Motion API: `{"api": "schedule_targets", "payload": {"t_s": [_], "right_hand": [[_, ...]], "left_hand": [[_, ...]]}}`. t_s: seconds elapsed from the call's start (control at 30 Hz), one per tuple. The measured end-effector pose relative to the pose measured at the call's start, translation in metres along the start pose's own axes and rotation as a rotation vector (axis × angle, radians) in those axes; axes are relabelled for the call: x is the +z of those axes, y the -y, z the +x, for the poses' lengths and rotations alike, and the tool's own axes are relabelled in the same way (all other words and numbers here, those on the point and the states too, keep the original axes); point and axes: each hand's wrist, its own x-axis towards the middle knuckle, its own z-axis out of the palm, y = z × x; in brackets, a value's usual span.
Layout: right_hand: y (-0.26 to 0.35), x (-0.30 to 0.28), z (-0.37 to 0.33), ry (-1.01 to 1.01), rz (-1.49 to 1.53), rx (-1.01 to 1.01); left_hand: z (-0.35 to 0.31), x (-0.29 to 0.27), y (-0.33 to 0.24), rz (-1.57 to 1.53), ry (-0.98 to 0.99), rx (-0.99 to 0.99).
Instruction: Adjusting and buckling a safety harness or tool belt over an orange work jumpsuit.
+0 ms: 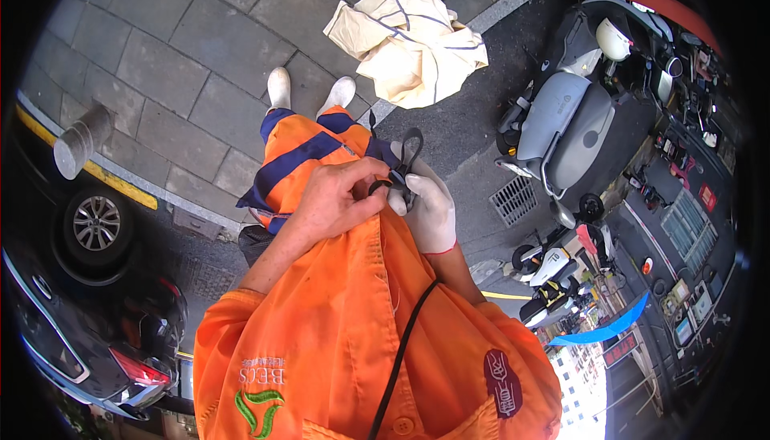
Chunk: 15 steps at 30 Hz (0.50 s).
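Note:
My bare left hand (341,195) and my right hand (431,211), in a white glove, meet in front of my waist. Between their closed fingers is a black strap (412,150); its narrow loop sticks up past my right fingers. A small dark piece at the strap's lower end is partly covered by my fingers, so its kind is unclear. Both hands pinch there, close to the hem of my orange jacket (353,279). A thin black cord (405,344) runs down across the jacket's front.
A large crumpled cream sack (409,47) with dark stripes lies ahead by the kerb. Grey scooters (553,123) stand on the right near a drain grate (515,199). A dark car (88,312) is parked at left, beside a grey bollard (83,141). Paving slabs (172,67) lie ahead.

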Motion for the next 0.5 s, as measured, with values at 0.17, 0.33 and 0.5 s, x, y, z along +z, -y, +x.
{"api": "schedule_targets", "payload": {"t_s": [0.17, 0.33, 0.5], "right_hand": [[0.002, -0.004, 0.002, 0.09, -0.07, -0.052], [0.0, -0.003, 0.002, 0.091, -0.044, -0.08], [0.001, -0.007, 0.001, 0.137, -0.07, -0.09]], "left_hand": [[0.002, 0.0, 0.006, -0.039, -0.075, 0.029], [0.003, -0.002, 0.003, 0.081, -0.061, -0.002], [0.009, -0.002, 0.003, 0.206, -0.101, 0.259]]}}
